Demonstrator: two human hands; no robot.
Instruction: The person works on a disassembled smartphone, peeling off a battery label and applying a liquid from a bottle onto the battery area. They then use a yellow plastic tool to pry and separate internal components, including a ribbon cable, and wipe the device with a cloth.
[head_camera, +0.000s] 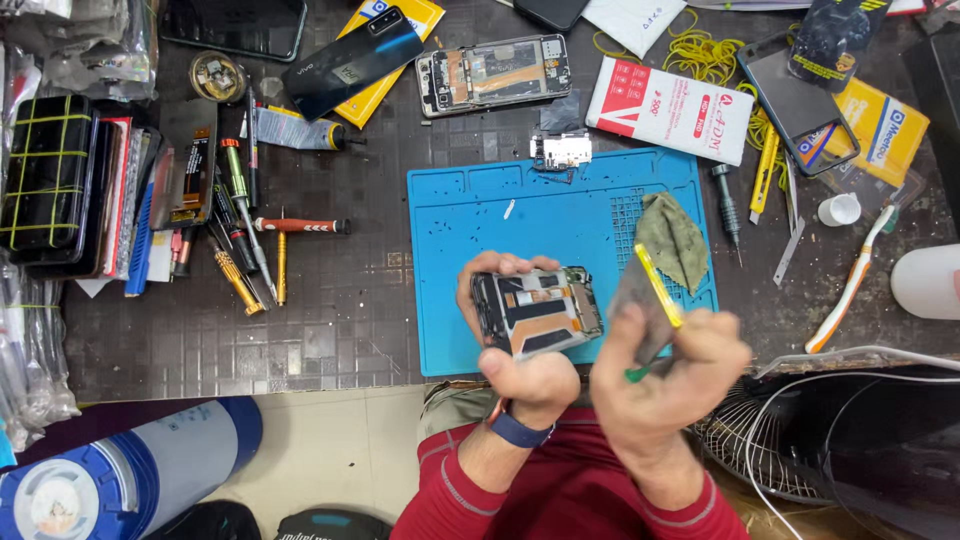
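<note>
Your right hand (668, 372) was raised nearest the camera, fingers pinched around a thin yellow-edged tool (655, 290). Your left hand (520, 345), wrist bent upward, gripped the opened phone (537, 311) above the blue mat (520, 215).

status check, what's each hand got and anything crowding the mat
Left hand grips opened phone over blue mat. Right hand holds flat yellow-edged piece, green-handled tool. Green cloth close beside.
</note>
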